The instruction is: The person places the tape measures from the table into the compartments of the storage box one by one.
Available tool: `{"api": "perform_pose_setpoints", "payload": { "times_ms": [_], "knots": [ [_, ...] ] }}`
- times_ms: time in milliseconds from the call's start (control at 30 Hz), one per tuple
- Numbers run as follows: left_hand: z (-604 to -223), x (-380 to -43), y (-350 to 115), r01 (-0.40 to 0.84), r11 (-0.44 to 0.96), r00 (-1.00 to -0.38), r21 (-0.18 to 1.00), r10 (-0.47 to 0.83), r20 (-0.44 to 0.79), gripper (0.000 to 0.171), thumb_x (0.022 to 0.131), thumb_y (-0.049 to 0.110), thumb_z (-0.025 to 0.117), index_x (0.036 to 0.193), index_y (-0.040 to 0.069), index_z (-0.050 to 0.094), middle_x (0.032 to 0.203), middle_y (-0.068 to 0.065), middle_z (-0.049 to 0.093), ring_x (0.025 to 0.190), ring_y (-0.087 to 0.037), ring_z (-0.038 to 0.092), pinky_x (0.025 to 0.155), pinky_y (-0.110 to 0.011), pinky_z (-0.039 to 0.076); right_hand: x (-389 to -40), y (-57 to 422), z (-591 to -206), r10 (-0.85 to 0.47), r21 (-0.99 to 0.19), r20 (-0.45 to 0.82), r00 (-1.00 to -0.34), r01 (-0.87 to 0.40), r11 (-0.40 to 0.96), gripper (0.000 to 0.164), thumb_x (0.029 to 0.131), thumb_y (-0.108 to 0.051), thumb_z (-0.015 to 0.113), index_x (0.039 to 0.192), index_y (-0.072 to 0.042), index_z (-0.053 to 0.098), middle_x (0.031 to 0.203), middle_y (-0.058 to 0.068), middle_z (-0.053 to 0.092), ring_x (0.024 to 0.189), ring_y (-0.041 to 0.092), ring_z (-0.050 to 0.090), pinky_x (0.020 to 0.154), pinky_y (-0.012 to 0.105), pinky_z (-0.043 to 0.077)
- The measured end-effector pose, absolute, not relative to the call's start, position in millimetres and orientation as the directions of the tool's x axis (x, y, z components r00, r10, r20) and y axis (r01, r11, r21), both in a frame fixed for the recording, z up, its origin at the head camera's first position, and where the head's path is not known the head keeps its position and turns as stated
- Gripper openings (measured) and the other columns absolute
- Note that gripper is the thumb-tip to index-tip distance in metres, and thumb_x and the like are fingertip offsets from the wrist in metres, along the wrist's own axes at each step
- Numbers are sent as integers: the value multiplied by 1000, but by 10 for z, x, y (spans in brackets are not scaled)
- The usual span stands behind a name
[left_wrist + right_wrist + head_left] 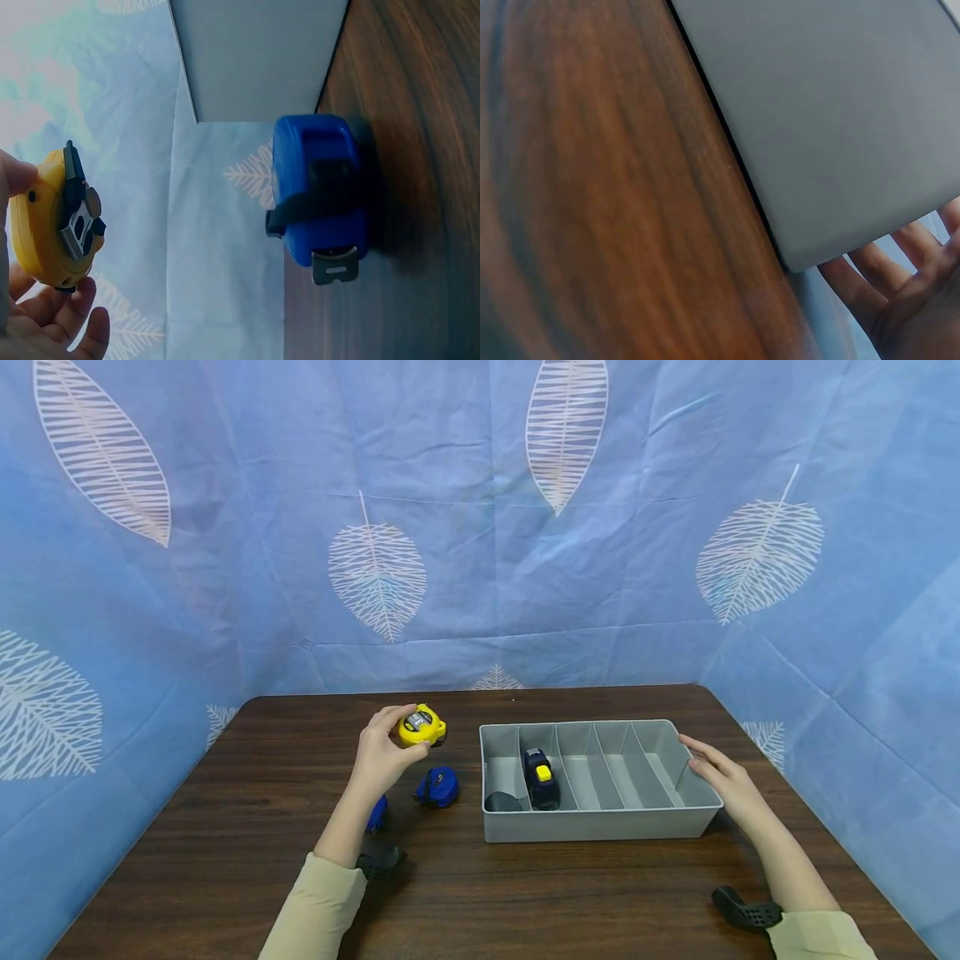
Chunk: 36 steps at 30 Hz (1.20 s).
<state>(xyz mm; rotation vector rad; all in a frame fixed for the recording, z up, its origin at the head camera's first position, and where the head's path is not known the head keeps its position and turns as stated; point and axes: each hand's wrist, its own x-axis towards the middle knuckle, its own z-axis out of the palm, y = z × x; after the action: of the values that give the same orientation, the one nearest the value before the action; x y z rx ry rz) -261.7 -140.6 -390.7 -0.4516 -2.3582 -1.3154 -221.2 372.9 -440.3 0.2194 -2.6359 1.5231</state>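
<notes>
While the left hand (382,758) holds the yellow tape (422,727) above the table (225,827), its fingers (71,304) curl around the round body, with the thumb on one side and the other fingertips on the opposite side. Just below these fingers a blue tape (438,787) lies on the wood, and another blue thing (377,814) is partly hidden behind the wrist. The right hand (723,777) rests with nearly straight, relaxed fingers (870,266) against the right wall of the gray tray (600,827); it grips nothing. The tray has several narrow compartments. In the second one from the left lies a dark blue tape with a yellow button (541,777). In the leftmost compartment sits a dark gray object (502,802). The compartments nearest to the right fingers hold nothing.
</notes>
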Motion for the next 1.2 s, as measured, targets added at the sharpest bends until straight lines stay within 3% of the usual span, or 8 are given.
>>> {"api": "perform_pose_setpoints", "payload": {
  "times_ms": [1200],
  "knots": [
    [-3774,-2493,-922,516,404,-851,755,147,504,57,71,9,79,125,8,63,118,-1,58,96,-17,51,79,-37,50,-2207,3743,-4383,-86,-852,149,-985,-172,495,54,105,-28,40,152,-8,25,151,31,17,131,53,20,94,72,21]
  ]
}}
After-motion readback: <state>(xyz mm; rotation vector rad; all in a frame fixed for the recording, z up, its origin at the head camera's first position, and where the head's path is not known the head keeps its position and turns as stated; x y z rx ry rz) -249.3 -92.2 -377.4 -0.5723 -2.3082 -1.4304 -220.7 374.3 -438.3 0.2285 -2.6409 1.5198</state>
